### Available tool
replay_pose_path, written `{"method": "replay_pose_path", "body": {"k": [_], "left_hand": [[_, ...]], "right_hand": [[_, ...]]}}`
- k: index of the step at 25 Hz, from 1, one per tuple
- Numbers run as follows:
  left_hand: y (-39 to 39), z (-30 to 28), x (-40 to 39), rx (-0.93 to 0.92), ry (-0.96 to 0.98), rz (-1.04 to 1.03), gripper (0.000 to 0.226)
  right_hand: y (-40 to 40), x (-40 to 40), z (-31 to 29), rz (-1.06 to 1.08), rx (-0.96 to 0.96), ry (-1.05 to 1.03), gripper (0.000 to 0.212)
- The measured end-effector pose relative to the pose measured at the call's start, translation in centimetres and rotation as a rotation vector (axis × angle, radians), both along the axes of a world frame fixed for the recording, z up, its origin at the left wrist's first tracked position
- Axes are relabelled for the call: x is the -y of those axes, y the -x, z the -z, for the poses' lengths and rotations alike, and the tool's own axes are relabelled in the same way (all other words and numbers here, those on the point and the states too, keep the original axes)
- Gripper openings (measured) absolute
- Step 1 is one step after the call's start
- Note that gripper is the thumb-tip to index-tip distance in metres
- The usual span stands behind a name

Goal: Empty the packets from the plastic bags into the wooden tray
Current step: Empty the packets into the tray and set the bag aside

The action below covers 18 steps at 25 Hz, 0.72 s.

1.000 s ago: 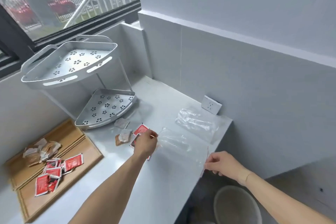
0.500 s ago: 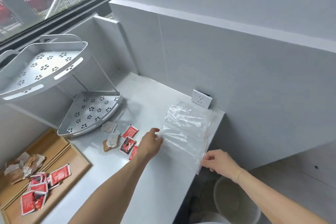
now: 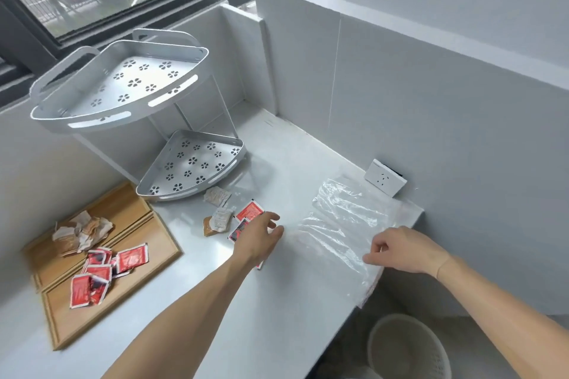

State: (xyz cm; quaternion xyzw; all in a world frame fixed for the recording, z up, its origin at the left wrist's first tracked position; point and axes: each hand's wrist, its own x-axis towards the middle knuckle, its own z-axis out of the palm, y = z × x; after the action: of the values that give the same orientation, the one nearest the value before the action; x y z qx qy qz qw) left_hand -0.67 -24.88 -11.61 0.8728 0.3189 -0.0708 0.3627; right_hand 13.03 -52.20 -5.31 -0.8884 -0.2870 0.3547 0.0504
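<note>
Your white counter (image 3: 197, 311) fills the frame from 7 o'clock to 2 o'clock, under a window at 11 o'clock. A white two-tier corner rack (image 3: 132, 92) stands at 10 o'clock, both perforated shelves bare. The wooden tray (image 3: 147, 224) lies at 8 o'clock, its far compartment holding a heap of pale and tan packets (image 3: 80, 232), its near one a scatter of red packets (image 3: 103, 269). Clear plastic bags (image 3: 345, 224) lie flat and overlapping at 3 o'clock, running to the counter's right edge just below a white wall socket (image 3: 385, 177). A round pale bin (image 3: 406, 348) sits on the floor at 5 o'clock.

Your left hand (image 3: 258, 238), near dead centre, hovers palm down with fingers loosely spread over loose red packets (image 3: 251, 212); whether it touches them cannot be told, and it grips nothing visible. Your right hand (image 3: 400, 251), at 3 o'clock, is curled with thumb and forefinger pinched at the near edge of the top bag, holding the film. Three pale and tan loose packets (image 3: 219, 212) lie on the counter between the rack and your left hand.
</note>
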Motion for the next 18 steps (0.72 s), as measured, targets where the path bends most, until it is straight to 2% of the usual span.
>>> {"method": "replay_pose_path", "body": {"k": [10,14,18], "left_hand": [[7.8,-1.7,-8.2,-0.038,-0.070,-0.283,0.035],[8.9,-1.9,-10.0,-0.082,-0.054,-0.342,0.039],[7.6,-1.0,-8.7,-0.148,-0.048,-0.231,0.043]], "right_hand": [[-1.3,-17.6,-0.3,-0.361,0.104,-0.153,0.013],[-1.1,-24.6,1.7,-0.496,0.139,-0.198,0.027],[0.0,-28.2,4.9,-0.607,0.137,-0.151,0.044]]}}
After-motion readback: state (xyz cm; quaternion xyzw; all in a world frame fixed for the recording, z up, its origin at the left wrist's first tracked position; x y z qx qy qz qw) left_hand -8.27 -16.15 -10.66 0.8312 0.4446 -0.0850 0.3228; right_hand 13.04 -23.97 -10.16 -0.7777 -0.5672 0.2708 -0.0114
